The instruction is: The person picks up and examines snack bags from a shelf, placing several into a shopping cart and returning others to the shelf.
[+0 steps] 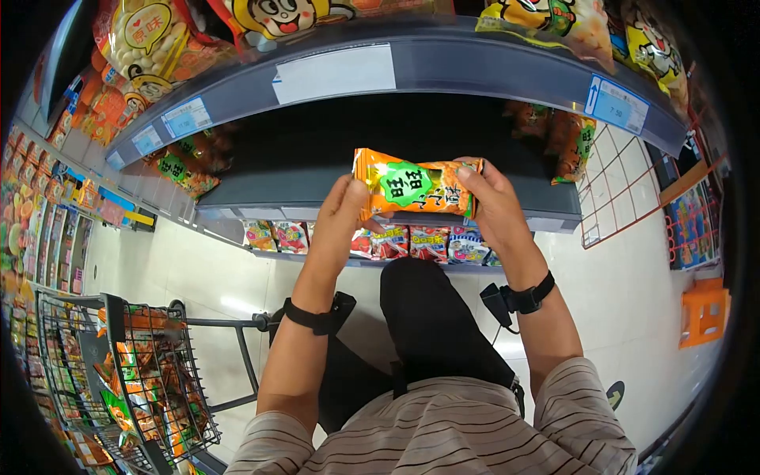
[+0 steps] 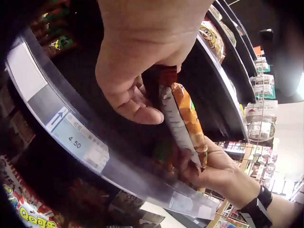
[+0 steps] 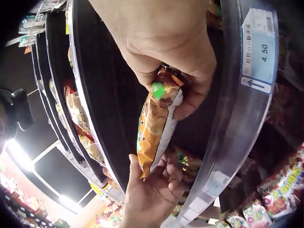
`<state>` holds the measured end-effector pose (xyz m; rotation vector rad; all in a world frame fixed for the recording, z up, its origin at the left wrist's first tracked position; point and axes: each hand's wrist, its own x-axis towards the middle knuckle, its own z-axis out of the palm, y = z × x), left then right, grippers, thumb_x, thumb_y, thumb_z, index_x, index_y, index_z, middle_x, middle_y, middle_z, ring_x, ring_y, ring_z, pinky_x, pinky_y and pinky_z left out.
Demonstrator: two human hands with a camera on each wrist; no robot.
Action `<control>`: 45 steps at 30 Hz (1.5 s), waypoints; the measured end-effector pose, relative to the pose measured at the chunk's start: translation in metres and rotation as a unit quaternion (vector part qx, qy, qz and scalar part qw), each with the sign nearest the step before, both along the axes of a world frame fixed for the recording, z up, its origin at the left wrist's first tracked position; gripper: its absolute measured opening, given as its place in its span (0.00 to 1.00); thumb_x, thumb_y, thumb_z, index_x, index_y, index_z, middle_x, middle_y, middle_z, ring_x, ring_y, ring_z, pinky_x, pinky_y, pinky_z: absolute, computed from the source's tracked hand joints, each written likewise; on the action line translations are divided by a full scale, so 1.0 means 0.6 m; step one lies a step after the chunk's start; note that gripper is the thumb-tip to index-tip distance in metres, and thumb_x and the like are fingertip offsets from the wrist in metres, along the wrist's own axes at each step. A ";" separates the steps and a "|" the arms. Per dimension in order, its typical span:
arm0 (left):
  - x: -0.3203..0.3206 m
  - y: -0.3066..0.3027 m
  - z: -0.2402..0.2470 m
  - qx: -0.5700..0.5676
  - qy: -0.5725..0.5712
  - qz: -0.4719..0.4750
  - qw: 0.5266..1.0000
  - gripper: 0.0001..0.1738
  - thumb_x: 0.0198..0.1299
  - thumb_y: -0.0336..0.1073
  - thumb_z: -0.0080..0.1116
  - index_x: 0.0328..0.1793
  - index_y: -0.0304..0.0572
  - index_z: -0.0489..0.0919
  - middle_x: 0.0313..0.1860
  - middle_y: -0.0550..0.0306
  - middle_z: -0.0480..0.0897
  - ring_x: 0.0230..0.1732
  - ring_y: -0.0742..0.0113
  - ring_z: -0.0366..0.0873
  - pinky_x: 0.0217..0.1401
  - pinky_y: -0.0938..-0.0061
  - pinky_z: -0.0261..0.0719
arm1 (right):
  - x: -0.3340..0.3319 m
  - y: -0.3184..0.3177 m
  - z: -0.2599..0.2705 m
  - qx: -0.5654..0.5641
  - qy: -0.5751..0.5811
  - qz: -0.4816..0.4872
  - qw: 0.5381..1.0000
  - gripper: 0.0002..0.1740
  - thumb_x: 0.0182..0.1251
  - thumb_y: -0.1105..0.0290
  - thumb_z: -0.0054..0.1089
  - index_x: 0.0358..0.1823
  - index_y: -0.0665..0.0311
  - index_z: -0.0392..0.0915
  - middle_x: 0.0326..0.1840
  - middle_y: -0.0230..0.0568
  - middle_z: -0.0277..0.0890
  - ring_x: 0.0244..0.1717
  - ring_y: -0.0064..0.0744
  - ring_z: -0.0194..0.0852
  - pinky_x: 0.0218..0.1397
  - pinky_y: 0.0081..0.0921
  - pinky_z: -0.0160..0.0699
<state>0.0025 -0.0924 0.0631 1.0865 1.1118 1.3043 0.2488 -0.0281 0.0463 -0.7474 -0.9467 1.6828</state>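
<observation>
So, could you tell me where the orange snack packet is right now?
In the head view the orange snack packet is centre frame, held level between the left hand and the right hand, in front of the dark middle shelf.

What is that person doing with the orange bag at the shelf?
A person stands in a shop aisle, holding an orange snack packet in both hands. The left hand grips one end and the right hand pinches the other, so the packet lies level in front of a dark shelf. A wire cart with more orange packets inside stands beside the person, on their left.
</observation>
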 end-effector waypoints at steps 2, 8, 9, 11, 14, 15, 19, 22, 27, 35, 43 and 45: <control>0.014 -0.006 0.000 0.020 -0.029 -0.018 0.999 0.29 0.79 0.55 0.53 0.68 0.37 0.73 0.55 0.47 0.85 0.49 0.61 0.89 0.44 0.71 0.88 | -0.001 -0.009 -0.003 -0.012 0.024 -0.021 0.999 0.15 0.78 0.65 0.64 0.57 0.66 0.76 0.53 0.40 0.81 0.53 0.25 0.83 0.61 0.28 0.84; 0.043 0.001 -0.010 -0.019 -0.085 -0.019 0.996 0.29 0.76 0.47 0.61 0.70 0.32 0.69 0.51 0.48 0.85 0.50 0.62 0.88 0.41 0.73 0.89 | -0.005 -0.033 -0.011 -0.030 0.075 -0.033 0.996 0.14 0.78 0.65 0.64 0.56 0.65 0.76 0.51 0.40 0.81 0.53 0.27 0.83 0.58 0.30 0.85; 0.047 0.011 -0.011 -0.025 -0.071 -0.037 0.996 0.29 0.75 0.45 0.62 0.70 0.31 0.69 0.50 0.49 0.85 0.49 0.63 0.88 0.41 0.73 0.89 | -0.003 -0.037 -0.017 -0.026 0.063 -0.013 0.998 0.14 0.78 0.65 0.64 0.56 0.65 0.76 0.51 0.39 0.81 0.52 0.27 0.83 0.58 0.29 0.84; 0.056 0.026 -0.007 -0.030 -0.027 -0.019 0.999 0.27 0.73 0.42 0.66 0.67 0.33 0.70 0.46 0.53 0.85 0.43 0.69 0.86 0.37 0.77 0.87 | 0.005 -0.036 -0.027 -0.026 0.011 0.004 1.000 0.15 0.77 0.65 0.65 0.57 0.66 0.77 0.50 0.37 0.82 0.51 0.25 0.83 0.56 0.27 0.84; 0.065 0.049 0.010 0.018 -0.019 -0.023 0.999 0.24 0.73 0.42 0.65 0.64 0.34 0.71 0.44 0.55 0.85 0.38 0.74 0.83 0.34 0.80 0.82 | 0.031 -0.034 -0.014 0.002 -0.110 0.034 0.993 0.15 0.78 0.65 0.64 0.57 0.65 0.77 0.51 0.36 0.82 0.51 0.25 0.81 0.57 0.27 0.81; 0.071 0.055 0.017 0.018 -0.008 -0.022 1.000 0.24 0.73 0.43 0.65 0.63 0.34 0.71 0.44 0.56 0.85 0.36 0.76 0.80 0.34 0.82 0.78 | 0.040 -0.032 -0.014 0.017 -0.143 0.046 0.989 0.16 0.77 0.66 0.64 0.59 0.66 0.77 0.51 0.35 0.83 0.53 0.24 0.81 0.60 0.26 0.79; 0.095 0.086 0.005 0.008 0.027 -0.059 0.998 0.21 0.75 0.46 0.63 0.62 0.38 0.75 0.42 0.60 0.83 0.37 0.76 0.81 0.35 0.79 0.79 | 0.058 -0.027 -0.007 0.070 -0.122 0.052 0.989 0.20 0.76 0.65 0.67 0.61 0.68 0.76 0.53 0.37 0.83 0.52 0.22 0.81 0.59 0.25 0.80; 0.128 0.099 0.005 0.015 0.056 -0.086 0.995 0.25 0.76 0.49 0.60 0.66 0.35 0.75 0.43 0.60 0.83 0.40 0.76 0.80 0.38 0.80 0.79 | 0.077 -0.021 0.002 0.078 -0.138 0.049 0.986 0.21 0.75 0.65 0.68 0.62 0.68 0.76 0.53 0.37 0.83 0.54 0.22 0.80 0.61 0.25 0.79; 0.158 0.136 -0.015 0.064 0.225 -0.096 0.968 0.39 0.74 0.52 0.63 0.80 0.32 0.68 0.61 0.46 0.83 0.54 0.67 0.83 0.55 0.71 0.81 | 0.123 0.005 0.010 0.119 -0.165 -0.047 0.978 0.22 0.75 0.65 0.68 0.62 0.69 0.76 0.55 0.38 0.82 0.56 0.23 0.80 0.62 0.25 0.78; 0.188 0.144 -0.042 0.191 0.326 -0.056 0.924 0.34 0.73 0.47 0.63 0.76 0.31 0.72 0.64 0.36 0.82 0.61 0.55 0.83 0.64 0.65 0.80 | 0.205 0.071 -0.017 0.208 -0.319 -0.203 0.902 0.24 0.73 0.63 0.66 0.64 0.69 0.77 0.59 0.45 0.84 0.58 0.34 0.81 0.64 0.31 0.75; 0.240 0.170 -0.029 0.253 0.415 -0.104 0.868 0.33 0.74 0.49 0.59 0.79 0.42 0.72 0.71 0.36 0.77 0.73 0.39 0.75 0.74 0.57 0.73 | 0.216 0.089 -0.026 0.177 -0.398 -0.238 0.868 0.23 0.73 0.65 0.63 0.65 0.67 0.76 0.56 0.54 0.84 0.58 0.42 0.82 0.63 0.34 0.76; 0.262 0.180 -0.035 0.273 0.442 -0.141 0.843 0.34 0.73 0.49 0.58 0.81 0.46 0.70 0.75 0.36 0.74 0.75 0.37 0.71 0.76 0.56 0.71 | 0.211 0.094 -0.035 0.180 -0.377 -0.254 0.872 0.22 0.72 0.66 0.63 0.65 0.67 0.77 0.55 0.58 0.84 0.57 0.49 0.84 0.60 0.37 0.78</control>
